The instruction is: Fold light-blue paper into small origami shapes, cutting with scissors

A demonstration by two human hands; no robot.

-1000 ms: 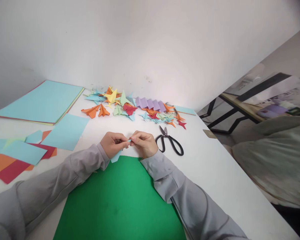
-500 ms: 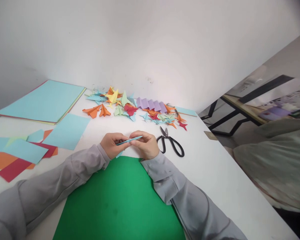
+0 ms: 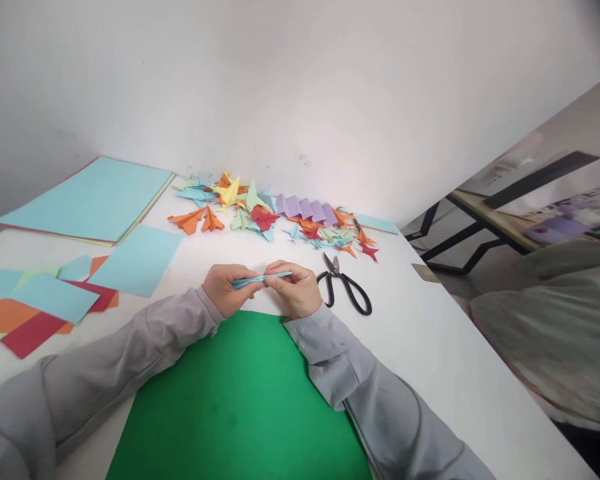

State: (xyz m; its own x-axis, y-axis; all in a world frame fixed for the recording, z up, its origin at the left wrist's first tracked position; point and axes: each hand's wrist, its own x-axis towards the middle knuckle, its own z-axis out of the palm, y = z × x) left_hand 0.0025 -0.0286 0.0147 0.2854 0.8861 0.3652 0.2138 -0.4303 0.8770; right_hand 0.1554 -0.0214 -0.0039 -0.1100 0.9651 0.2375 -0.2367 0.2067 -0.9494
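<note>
Blue paper [image 3: 243,282] is pinched by both hands [image 3: 227,291] [image 3: 299,292] above white table [image 3: 410,353] against pale wall [image 3: 300,87].

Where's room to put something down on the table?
Right of the scissors, the table is bare. The green sheet is bare below the held blue paper, between left sleeve and right sleeve. Crowded: folded papers by the wall, loose papers at left.

It was an indoor paper-craft workspace; whether in a workshop, a classroom or an office could not be told. A white desk [image 3: 420,360] met a plain, scuffed wall [image 3: 305,93], and bore stacked coloured sheets [image 3: 90,200] far left, folded paper figures [image 3: 232,192] along its far side, and scissors [image 3: 356,295]. A black-framed table [image 3: 500,223] stood at far right.
</note>
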